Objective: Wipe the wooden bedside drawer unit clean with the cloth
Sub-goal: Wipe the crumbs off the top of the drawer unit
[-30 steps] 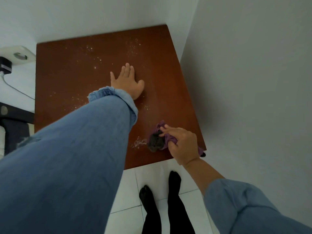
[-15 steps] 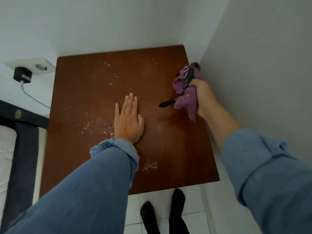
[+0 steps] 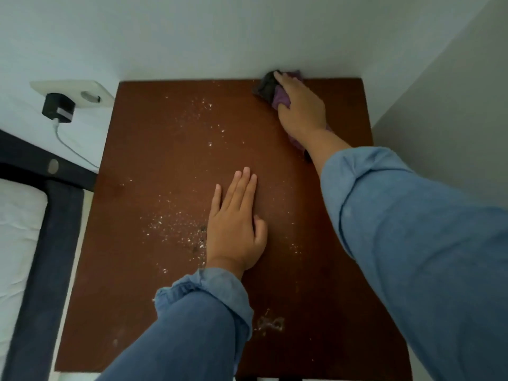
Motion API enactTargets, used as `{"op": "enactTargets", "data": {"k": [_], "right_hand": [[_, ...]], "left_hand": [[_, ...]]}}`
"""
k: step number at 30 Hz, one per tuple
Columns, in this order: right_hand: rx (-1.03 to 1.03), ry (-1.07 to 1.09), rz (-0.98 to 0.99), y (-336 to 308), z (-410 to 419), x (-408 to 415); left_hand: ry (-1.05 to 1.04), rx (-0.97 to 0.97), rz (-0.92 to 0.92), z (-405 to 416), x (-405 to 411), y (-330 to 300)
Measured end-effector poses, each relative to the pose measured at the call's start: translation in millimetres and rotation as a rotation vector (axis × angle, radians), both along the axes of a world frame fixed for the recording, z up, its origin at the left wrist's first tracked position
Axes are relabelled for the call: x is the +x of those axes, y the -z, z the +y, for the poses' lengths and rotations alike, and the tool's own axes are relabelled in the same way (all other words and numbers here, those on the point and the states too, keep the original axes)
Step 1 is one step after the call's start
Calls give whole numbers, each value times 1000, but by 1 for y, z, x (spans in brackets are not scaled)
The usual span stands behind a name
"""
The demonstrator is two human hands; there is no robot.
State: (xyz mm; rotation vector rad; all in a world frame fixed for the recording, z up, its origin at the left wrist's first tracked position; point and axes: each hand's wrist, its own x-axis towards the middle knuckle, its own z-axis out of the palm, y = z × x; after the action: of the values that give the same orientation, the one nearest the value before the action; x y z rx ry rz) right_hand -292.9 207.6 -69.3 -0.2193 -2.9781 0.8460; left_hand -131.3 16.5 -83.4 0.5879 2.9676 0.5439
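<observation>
We press the cloth [image 3: 277, 92] flat under our right hand [image 3: 301, 110], fingers spread over it, against the back edge of the wooden top [image 3: 154, 270] where it meets the wall. Our left hand [image 3: 233, 229] lies open and flat, holding nothing, nearer to us than the right. White crumbs [image 3: 176, 224] sit just left of that palm. If we sweep toward ourselves, the resting hand probably blocks the stroke, and grit could scatter off the near edge onto the floor.
</observation>
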Motion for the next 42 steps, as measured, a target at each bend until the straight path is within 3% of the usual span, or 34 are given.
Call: {"op": "enactTargets", "data": {"k": [6, 11, 23, 27, 30, 32, 35, 40, 42], "right_hand": [[-95, -3, 21, 0, 1, 27], [-198, -1, 33, 2, -17, 130], [-171, -6, 229, 6, -67, 338], [-210, 26, 127, -5, -74, 357], [-260, 64, -81, -28, -76, 355], [-488, 257, -333, -41, -71, 333], [-1049, 636, -661, -64, -54, 295], [-1528, 549, -384, -79, -30, 244], [-1553, 519, -308, -77, -25, 215]], "left_hand": [[-4, 4, 18, -2, -4, 3], [19, -12, 24, -2, -3, 4], [54, -86, -28, -5, -2, -2], [74, -95, -141, -5, -5, -15], [75, -126, -120, -15, 5, -23], [70, -155, -92, -26, 12, -23], [18, -182, -44, -48, 8, -22], [-64, -217, -33, -79, -10, -13], [-77, -220, -20, -88, -15, -7]]}}
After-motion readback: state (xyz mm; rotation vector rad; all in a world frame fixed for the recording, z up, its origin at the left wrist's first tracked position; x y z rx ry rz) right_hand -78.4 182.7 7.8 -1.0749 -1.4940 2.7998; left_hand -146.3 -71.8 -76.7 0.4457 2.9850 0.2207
